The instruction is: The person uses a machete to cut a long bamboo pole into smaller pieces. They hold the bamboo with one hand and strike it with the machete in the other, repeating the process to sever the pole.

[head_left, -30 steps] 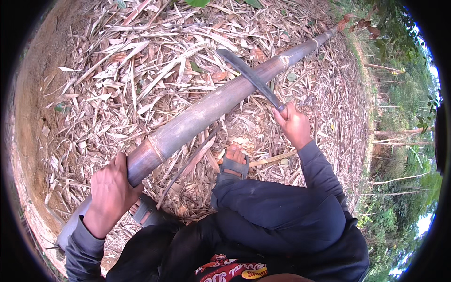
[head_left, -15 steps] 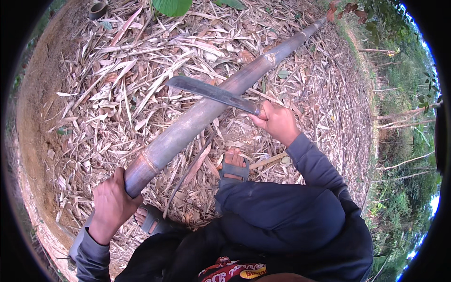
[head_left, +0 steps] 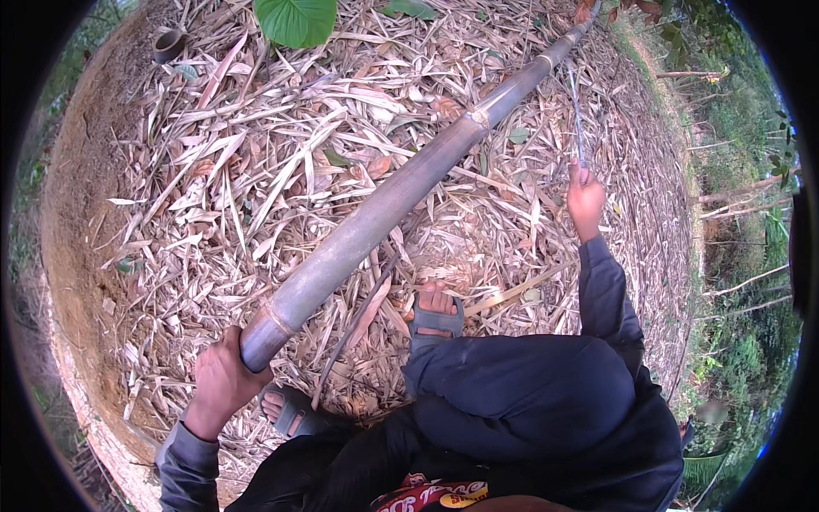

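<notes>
A long, thick bamboo pole [head_left: 375, 222] slants from the lower left up to the far right. My left hand [head_left: 223, 375] is closed around its near end, just below a node ring. To the right of the pole, my right hand [head_left: 586, 203] grips a machete [head_left: 577, 115] by its handle. The blade points away from me and shows almost edge-on as a thin line. It is apart from the pole, beside its far stretch.
Dry bamboo leaves [head_left: 281, 162] litter the ground. A thin stick [head_left: 358, 320] lies near my sandalled feet. A short cut tube [head_left: 169, 45] and a green leaf [head_left: 296, 19] are at the far left. An earth bank [head_left: 81, 230] rises on the left; trees [head_left: 742, 247] stand right.
My right hand has swung the machete away from above the pole, to the right and farther out. My left hand keeps hold of the near end, which sits slightly lower and more right.
</notes>
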`<state>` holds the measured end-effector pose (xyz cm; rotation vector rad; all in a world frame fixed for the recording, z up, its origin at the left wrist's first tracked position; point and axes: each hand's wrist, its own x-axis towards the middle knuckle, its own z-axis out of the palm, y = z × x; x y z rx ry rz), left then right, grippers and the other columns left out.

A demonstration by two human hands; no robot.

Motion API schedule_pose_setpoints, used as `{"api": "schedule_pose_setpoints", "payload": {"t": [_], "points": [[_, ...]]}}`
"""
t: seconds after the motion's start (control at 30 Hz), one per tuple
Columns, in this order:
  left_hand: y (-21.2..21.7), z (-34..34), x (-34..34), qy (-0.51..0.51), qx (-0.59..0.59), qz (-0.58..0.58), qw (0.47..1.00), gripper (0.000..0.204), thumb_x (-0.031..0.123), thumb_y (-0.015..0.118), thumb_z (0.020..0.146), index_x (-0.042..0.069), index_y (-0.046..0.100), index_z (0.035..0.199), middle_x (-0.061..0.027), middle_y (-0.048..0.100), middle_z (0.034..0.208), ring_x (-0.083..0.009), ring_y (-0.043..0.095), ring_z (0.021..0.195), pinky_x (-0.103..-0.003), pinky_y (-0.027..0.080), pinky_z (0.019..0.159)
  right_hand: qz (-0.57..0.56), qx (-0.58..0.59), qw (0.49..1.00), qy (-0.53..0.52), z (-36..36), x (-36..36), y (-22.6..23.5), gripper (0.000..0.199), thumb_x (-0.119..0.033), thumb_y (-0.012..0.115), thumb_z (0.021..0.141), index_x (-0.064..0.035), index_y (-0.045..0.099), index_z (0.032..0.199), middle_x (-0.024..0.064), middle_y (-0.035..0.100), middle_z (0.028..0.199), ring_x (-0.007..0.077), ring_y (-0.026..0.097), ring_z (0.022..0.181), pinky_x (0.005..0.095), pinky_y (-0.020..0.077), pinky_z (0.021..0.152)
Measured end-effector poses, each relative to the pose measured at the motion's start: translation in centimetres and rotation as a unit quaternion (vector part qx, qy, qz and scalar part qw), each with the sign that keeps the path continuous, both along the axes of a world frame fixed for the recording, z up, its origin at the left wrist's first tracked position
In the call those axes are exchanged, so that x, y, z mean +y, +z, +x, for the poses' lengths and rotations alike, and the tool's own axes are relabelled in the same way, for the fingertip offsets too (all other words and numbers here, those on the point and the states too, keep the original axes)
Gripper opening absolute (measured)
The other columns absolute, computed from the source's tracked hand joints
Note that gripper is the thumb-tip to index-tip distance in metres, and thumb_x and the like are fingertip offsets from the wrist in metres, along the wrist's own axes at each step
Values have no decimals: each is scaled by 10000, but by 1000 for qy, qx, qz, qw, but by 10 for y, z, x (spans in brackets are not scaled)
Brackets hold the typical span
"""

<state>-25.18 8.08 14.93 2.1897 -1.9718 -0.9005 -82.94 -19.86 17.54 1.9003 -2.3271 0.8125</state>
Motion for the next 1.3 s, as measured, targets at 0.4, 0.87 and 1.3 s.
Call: {"api": "schedule_pose_setpoints", "payload": {"t": [0.4,0.87,1.3], "points": [[-4,-8,0,-1,-44,-26,999,493,264,795,656,-1,571,1006,-228,663,657,-428,686,600,-502,571,597,134,272,917,257,49,-52,-1,470,-508,644,958,-39,618,939,172,667,649,364,692,601,490,559,587],[-37,0,-3,38,8,95,995,617,308,856,598,51,575,1084,-227,685,764,-416,701,705,-497,572,675,65,38,997,7,8,-94,-22,486,-470,653,979,-10,634,823,148,592,591,268,566,503,416,463,538],[-8,-9,4,45,-83,-36,995,620,142,790,603,-7,546,1153,-218,640,877,-440,665,763,-516,540,693,161,218,894,356,36,-120,15,438,-424,786,839,-97,516,733,105,530,571,325,585,526,436,464,517]]}}
